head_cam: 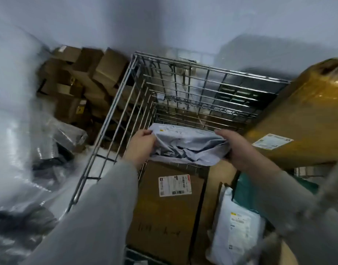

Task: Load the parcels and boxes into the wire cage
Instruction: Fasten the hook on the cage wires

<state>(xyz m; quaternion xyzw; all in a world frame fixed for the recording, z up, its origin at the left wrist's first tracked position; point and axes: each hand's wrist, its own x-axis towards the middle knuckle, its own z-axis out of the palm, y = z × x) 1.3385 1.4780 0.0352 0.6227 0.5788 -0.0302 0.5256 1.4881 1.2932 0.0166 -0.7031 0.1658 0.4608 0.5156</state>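
Head view: both hands hold a crumpled grey plastic mailer bag over the open wire cage. The left hand pinches its left edge; the right hand curls round its right edge. Below it in the cage lie a brown cardboard box, with a white barcode label too blurred to read, and a white mailer. A tape-wrapped box, cut off at the right, leans beside the cage.

A pale grey wall fills the top of the view. Low against it on the right stands a blurred grey block, perhaps a cabinet or crate. At the left edge, shiny plastic wrap bulges, blurred.
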